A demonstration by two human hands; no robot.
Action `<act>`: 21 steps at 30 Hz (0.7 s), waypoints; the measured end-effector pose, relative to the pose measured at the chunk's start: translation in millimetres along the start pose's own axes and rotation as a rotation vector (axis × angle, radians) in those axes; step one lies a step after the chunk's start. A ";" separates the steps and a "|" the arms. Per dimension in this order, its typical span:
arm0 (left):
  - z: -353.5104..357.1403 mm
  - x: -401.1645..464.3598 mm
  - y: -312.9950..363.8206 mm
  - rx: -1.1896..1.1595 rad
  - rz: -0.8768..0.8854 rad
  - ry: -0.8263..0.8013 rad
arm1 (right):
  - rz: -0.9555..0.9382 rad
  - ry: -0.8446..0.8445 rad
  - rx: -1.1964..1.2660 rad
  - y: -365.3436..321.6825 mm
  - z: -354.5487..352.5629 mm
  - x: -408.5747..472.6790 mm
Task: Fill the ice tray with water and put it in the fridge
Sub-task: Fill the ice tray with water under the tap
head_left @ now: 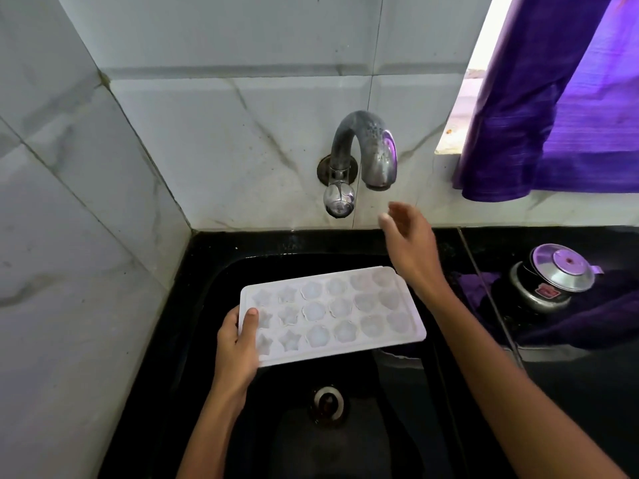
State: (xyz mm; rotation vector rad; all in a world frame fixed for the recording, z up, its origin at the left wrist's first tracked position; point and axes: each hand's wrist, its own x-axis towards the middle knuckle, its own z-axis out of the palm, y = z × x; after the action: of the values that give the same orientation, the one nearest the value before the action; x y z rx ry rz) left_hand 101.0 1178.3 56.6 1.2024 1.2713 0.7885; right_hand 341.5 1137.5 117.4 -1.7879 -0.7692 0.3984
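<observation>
Left hand clamped on white plastic tray, star and round moulds; right hand loose-fingered beneath curved metal tap.

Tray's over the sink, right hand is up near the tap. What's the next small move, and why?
Probably bring the right hand onto the tap knob and open it: no water runs from the spout, and the left hand already holds the ice tray over the sink.

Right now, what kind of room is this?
Most likely a home kitchen: a wall-mounted metal tap over a black sink, a steel pressure cooker on the black counter, grey marble-look wall tiles.
</observation>
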 end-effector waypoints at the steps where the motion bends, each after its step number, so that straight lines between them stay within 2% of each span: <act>1: -0.1 0.2 -0.8 -0.004 -0.004 0.005 | 0.061 -0.078 0.084 -9.0 9.1 14.9; 5: -1.4 0.1 -6.0 -0.015 -0.007 0.024 | 0.560 -0.380 0.684 -33.9 41.7 48.7; 7: -2.6 -2.0 -8.5 -0.027 -0.009 0.023 | 0.654 -0.411 0.811 -39.9 46.9 50.9; 9: -3.3 -5.6 -9.6 -0.038 -0.009 0.021 | 0.693 -0.368 0.914 -42.2 47.0 53.1; 11: -3.1 -10.3 -11.5 -0.048 -0.008 0.022 | 0.712 -0.346 0.942 -44.2 45.0 55.4; 16: -0.1 -18.7 -15.9 -0.072 -0.023 0.023 | 0.750 -0.349 0.790 -50.3 44.1 58.3; 21: -3.0 -19.3 -14.9 -0.087 -0.010 0.036 | 0.724 -0.338 0.739 -55.5 44.9 54.2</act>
State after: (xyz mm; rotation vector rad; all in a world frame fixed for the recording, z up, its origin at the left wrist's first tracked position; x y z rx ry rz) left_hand 92.0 1157.1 48.1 1.1152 1.2587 0.8533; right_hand 337.0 1216.7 158.9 -1.2363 -0.1069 1.3032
